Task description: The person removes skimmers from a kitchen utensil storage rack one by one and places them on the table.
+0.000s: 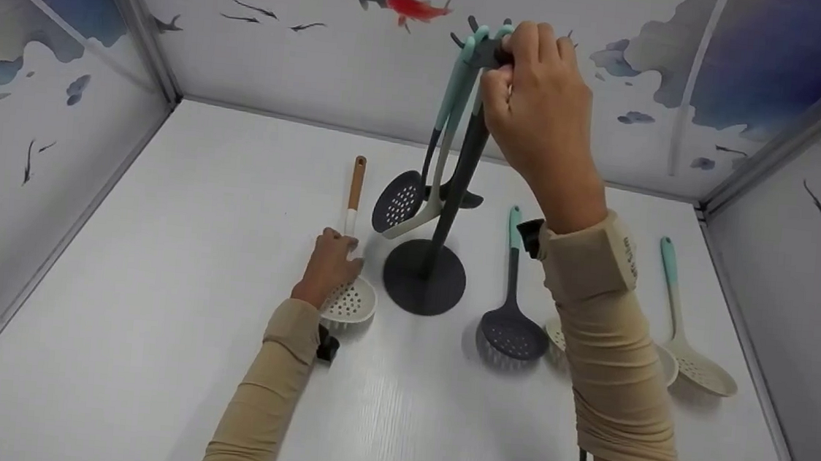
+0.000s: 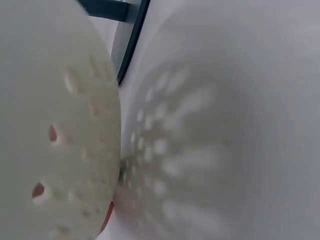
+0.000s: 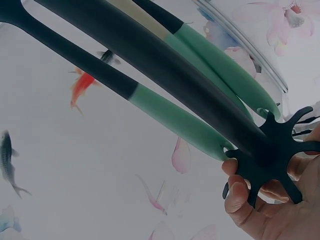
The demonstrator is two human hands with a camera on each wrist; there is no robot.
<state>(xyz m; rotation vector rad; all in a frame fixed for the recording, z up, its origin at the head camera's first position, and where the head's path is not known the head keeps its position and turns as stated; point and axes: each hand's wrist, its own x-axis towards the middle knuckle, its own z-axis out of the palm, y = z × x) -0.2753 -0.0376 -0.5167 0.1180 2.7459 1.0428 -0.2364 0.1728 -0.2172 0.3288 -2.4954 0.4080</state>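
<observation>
My right hand (image 1: 545, 102) grips the hooked top of a dark utensil stand (image 1: 424, 290), fingers curled around its hooks (image 3: 267, 150). From the hooks hang a dark skimmer (image 1: 398, 202), a cream utensil (image 1: 415, 222) and a dark ladle (image 1: 470, 200), with teal handles (image 3: 180, 122) showing in the right wrist view. To the left of the stand's round base, my left hand (image 1: 330, 268) pinches the lower handle of a cream skimmer (image 1: 351, 303) with a brown grip. Its perforated head (image 2: 60, 125) fills the left side of the left wrist view, casting a dotted shadow.
Right of the stand lie a dark slotted utensil (image 1: 514, 332) and a cream slotted turner (image 1: 700, 370), both teal-handled. Other cream utensils (image 1: 666, 364) are partly hidden under my right forearm. Printed panels (image 1: 269, 65) wall the white table (image 1: 182, 242) at the back and sides.
</observation>
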